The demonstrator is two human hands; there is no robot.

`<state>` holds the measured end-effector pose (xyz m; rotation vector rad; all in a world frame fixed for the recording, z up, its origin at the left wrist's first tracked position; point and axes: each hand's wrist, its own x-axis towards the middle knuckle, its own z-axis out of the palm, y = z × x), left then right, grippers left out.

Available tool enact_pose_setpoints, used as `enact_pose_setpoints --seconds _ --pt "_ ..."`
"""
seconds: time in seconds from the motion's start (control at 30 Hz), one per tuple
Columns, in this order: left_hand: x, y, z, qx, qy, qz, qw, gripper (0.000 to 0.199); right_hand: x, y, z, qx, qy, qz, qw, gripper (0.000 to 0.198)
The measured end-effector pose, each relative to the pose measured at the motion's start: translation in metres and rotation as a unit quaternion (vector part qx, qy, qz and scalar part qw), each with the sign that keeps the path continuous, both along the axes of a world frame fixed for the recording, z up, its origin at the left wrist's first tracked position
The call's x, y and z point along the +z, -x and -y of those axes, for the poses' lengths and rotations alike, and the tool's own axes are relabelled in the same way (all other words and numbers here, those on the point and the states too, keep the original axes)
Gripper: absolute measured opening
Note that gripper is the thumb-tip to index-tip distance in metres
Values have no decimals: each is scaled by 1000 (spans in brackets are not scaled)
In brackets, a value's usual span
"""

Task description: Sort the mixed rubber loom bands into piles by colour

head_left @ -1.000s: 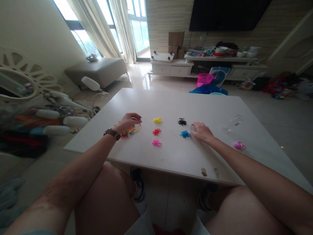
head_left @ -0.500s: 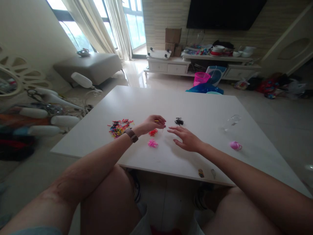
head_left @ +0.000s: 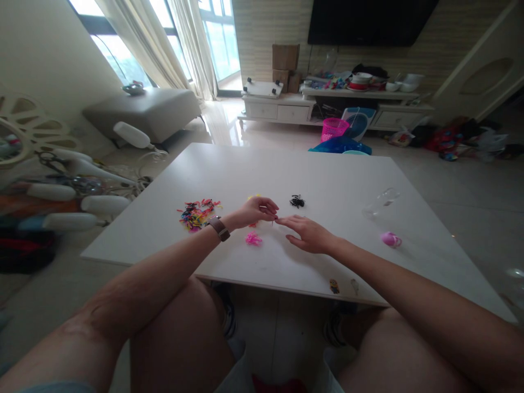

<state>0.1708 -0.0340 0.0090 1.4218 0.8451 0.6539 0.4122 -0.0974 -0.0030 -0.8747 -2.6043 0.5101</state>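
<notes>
Above the middle of the white table (head_left: 241,169), my left hand (head_left: 262,209) has its thumb and fingers pinched on something small I cannot make out. The fingertips of my right hand (head_left: 307,233) meet those of the left; its fingers are stretched out and its thumb stands apart. Partly behind my left hand are small yellow pieces (head_left: 254,196) and red pieces (head_left: 253,225). A pile of pink pieces (head_left: 253,239) lies just below, and a black pile (head_left: 297,201) sits beyond the hands. Left of my watch spreads a mixed-colour pile (head_left: 196,214) of small pieces.
On the table's right lie a clear plastic container (head_left: 382,203) and a pink-purple round object (head_left: 391,239). Near the front edge are a small yellow figure piece (head_left: 334,286) and a small clear piece (head_left: 355,286). A pink basket (head_left: 334,129) stands beyond the table.
My right hand has moved in to touch the left fingertips. My left hand has dropped slightly, uncovering more of the yellow pieces. The view has shifted a little.
</notes>
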Motion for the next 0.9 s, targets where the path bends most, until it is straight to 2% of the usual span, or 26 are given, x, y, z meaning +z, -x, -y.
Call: enact_pose_setpoints --seconds 0.17,0.27,0.37,0.43,0.6,0.8,0.9 --pt "1 1 -1 21 8 0 1000 28 1 -4 -8 -19 -24 4 1000 55" --pt "-1 4 -4 56 -4 -17 998 26 -4 -16 -24 -121 -36 24 992 53" --pt "-3 7 -6 70 -9 -27 997 27 -13 -32 -40 -239 -26 60 969 51" --pt "-4 8 -7 69 -5 -24 997 28 -19 -39 -46 -278 -15 86 957 52" --pt "-2 11 -5 69 -4 -20 997 28 -22 -43 -49 -288 1 119 950 55" --pt "-6 15 -7 80 11 5 997 31 -13 -40 -47 -289 -16 89 953 46" --pt "-7 16 -8 86 15 7 996 32 -6 -34 -41 -261 -27 61 963 44"
